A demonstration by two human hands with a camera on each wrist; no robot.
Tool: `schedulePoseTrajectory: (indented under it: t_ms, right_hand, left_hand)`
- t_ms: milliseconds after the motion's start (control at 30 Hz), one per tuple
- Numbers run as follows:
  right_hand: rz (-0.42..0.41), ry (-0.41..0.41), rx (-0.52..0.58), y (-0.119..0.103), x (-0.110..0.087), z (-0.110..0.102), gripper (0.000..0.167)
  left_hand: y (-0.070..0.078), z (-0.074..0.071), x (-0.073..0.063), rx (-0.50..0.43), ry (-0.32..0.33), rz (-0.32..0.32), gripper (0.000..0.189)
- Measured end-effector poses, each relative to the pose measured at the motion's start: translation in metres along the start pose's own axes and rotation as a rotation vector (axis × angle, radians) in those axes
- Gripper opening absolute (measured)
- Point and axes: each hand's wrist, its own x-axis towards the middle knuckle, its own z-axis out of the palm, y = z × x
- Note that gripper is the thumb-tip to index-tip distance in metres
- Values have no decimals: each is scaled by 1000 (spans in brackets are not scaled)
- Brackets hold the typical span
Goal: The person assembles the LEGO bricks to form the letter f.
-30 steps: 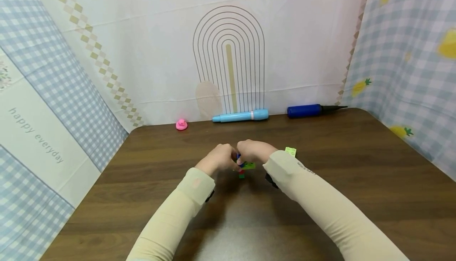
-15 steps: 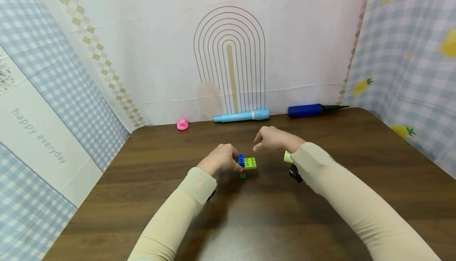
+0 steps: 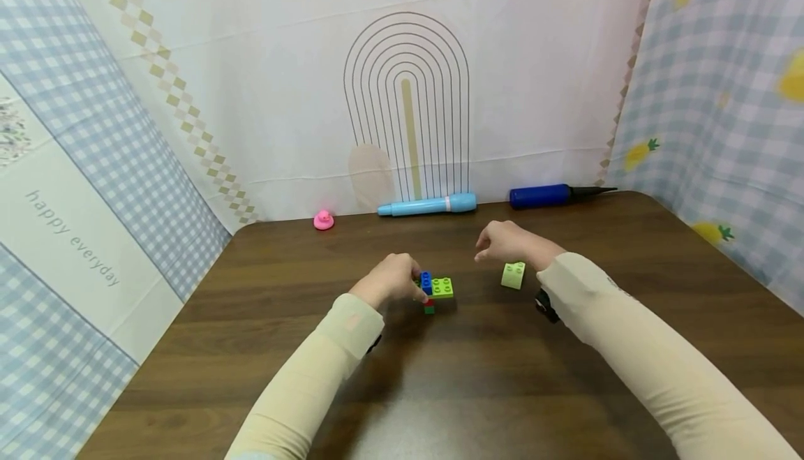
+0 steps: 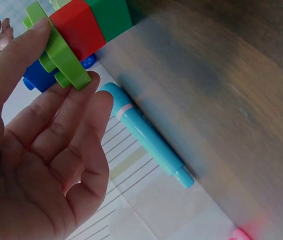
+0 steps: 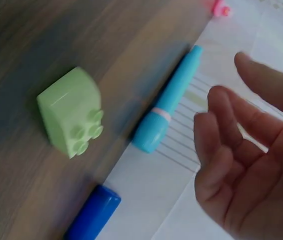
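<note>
Near the table's middle, my left hand point(image 3: 392, 278) pinches a small stack of toy building bricks, thumb and fingers on its flat lime-green plate point(image 3: 442, 287) point(image 4: 64, 55). A blue brick point(image 3: 426, 282) point(image 4: 41, 77) is on top of the plate. Below it come a red brick point(image 4: 79, 30) and a dark green brick point(image 3: 429, 309) point(image 4: 112, 17). My fingers hide the plate's left part in the head view. To the right, my right hand point(image 3: 509, 243) point(image 5: 256, 150) is raised with loosely bent fingers, holding nothing. Close by it, a pale green curved brick point(image 3: 513, 275) point(image 5: 74, 107) lies on the table.
Along the back edge of the brown table point(image 3: 301, 278) lie a pink toy duck point(image 3: 323, 220), a light-blue tube-shaped pump point(image 3: 427, 205) and a dark blue pump point(image 3: 540, 196) with a black nozzle. A printed cloth point(image 3: 534, 83) hangs behind them.
My right hand has let go of the brick stack and moved right, uncovering the blue brick and the pale green brick. My left hand stays on the stack.
</note>
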Motion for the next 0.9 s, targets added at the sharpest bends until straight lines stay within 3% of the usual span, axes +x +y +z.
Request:
schedulePoseTrajectory:
  t_ms: [267, 467, 900]
  right_hand:
    - [168, 24, -53, 18, -2, 4, 20]
    - [300, 43, -85, 27, -2, 10, 23]
    - [371, 68, -214, 43, -1, 27, 39]
  left_hand:
    - [0, 1, 1, 6, 5, 0, 35]
    - [0, 1, 1, 4, 9, -2, 36]
    - [1, 1, 0, -18, -3, -27, 38]
